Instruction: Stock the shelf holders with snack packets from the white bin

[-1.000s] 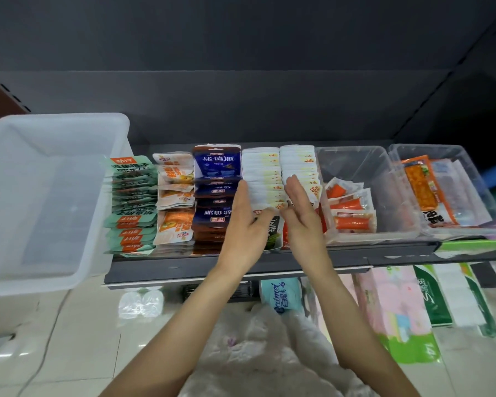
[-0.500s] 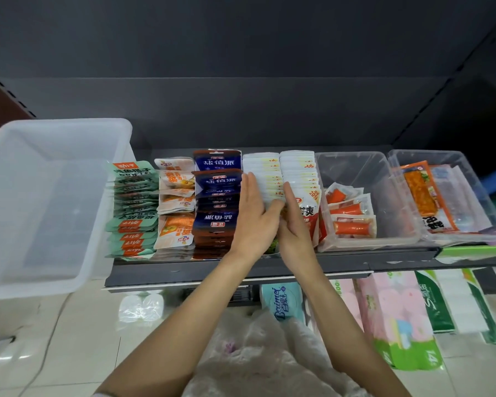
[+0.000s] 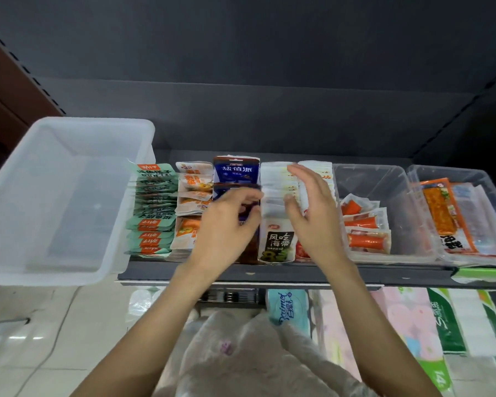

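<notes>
Over the white packet row (image 3: 277, 193), my left hand (image 3: 226, 224) and right hand (image 3: 312, 213) have parted, fingers loose, holding nothing; I judge that row tidied.

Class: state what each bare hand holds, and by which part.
Right hand: nothing, fingers straight over the white packets. Left hand: blurred, cannot be told.

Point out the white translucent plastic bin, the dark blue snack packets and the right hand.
White translucent plastic bin (image 3: 20, 196), head view, left wall.
Dark blue snack packets (image 3: 236, 170), head view, rearmost packet's face.
Right hand (image 3: 312, 213), head view, back.
</notes>
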A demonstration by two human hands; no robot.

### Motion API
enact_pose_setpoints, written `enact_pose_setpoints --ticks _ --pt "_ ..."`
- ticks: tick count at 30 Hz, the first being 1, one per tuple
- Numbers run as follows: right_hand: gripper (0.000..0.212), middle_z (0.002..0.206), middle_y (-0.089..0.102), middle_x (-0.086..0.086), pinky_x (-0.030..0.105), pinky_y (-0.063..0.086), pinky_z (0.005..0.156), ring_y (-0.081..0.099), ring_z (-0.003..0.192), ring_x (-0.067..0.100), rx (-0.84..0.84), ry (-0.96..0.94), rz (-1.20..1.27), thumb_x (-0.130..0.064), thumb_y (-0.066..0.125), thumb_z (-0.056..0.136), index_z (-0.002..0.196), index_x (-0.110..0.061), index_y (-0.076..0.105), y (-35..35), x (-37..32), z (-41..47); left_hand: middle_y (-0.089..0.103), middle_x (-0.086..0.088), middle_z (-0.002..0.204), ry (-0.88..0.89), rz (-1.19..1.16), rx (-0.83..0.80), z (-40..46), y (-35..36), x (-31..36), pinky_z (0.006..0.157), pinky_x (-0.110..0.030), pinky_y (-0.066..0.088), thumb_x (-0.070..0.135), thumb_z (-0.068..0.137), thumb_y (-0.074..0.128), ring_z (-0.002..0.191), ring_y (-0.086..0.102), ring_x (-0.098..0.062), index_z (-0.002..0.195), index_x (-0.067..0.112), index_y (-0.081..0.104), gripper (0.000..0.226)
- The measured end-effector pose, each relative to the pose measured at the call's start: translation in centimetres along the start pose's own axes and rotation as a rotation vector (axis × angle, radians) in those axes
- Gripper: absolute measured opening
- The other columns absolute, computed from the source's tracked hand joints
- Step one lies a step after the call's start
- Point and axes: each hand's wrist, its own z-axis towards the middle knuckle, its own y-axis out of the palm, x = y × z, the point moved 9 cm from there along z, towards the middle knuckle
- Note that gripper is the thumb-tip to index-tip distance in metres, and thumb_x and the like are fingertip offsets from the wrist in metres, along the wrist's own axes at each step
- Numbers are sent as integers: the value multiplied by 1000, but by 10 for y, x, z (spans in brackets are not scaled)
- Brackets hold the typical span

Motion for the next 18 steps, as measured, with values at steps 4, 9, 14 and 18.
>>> enact_pose_setpoints --ticks 4,9,14,18 --pt "66 151 31 0 30 22 112 24 139 14 -240 -274 -248 -27 62 89 146 -20 30 33 -42 33 62 -1 99 234 431 140 13 -46 -20 84 -34 41 27 85 58 95 53 -20 98 15 61 18" --pt "113 158 10 4 38 16 113 9 144 22 -556 -388 -697 -51 73 74 151 -18 -3 90 -43 46 60 1 98 380 602 63 21 -54 -41 82 -33 31 38 72 75 99 46 -20 96 19 60 34" --pt "70 112 63 10 38 44 81 60 100 27 -258 -527 -873 -21 79 67 128 -4 51 90 -54 56 59 1 97 480 634 50 20 -50 -38 83 -32 29 42 68 78 98 44 -19 93 19 60 39" --pt "27 85 64 7 34 46 67 61 77 26 -191 -624 -863 -12 73 66 92 -9 66 101 -52 45 61 3 95 582 694 31 14 -41 -36 84 -35 29 41 69 78 97 45 -19 91 21 63 33"
